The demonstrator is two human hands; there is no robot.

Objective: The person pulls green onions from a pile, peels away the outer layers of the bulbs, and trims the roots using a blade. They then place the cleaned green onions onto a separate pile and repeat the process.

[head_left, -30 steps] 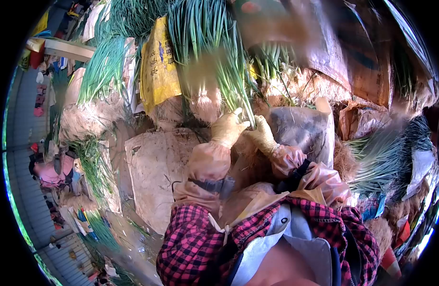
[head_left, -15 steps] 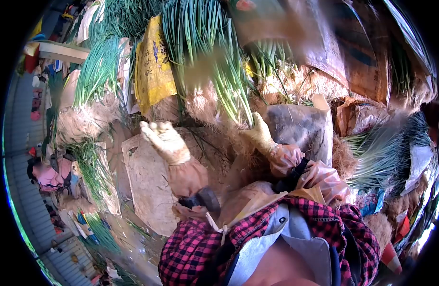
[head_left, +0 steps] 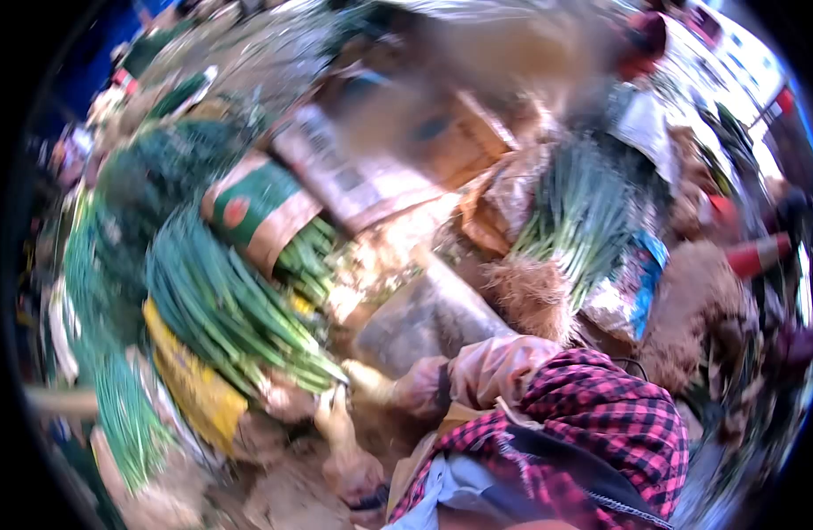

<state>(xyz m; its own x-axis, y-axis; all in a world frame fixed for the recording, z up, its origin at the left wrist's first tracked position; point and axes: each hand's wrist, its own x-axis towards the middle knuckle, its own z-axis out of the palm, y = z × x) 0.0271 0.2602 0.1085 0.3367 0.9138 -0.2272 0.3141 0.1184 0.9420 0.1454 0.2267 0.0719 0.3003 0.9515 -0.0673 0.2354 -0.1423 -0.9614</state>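
Note:
Both hands wear pale yellowish gloves and meet at the root end of a large bunch of green onions [head_left: 238,309]. My right hand [head_left: 366,382] is closed at the lower ends of the stalks, beside a grey sheet-like covering [head_left: 424,322]. Just below it, my left hand [head_left: 336,422] points up towards the same stalk ends; its fingers are blurred, and their grip is unclear. The leaves fan out to the upper left, over a yellow sack [head_left: 190,380].
More green onions [head_left: 128,424] stand at the left. A green-and-brown wrapped bundle [head_left: 263,208] and a printed sack [head_left: 353,177] lie beyond. Onions with bushy roots [head_left: 534,291] are at the right, near a blue-and-white bag [head_left: 631,283] and a red-and-white cone [head_left: 758,254].
The view has turned towards the right. My left hand, raised and open before, has come to the stalk ends beside my right hand, which was holding green onion stalks.

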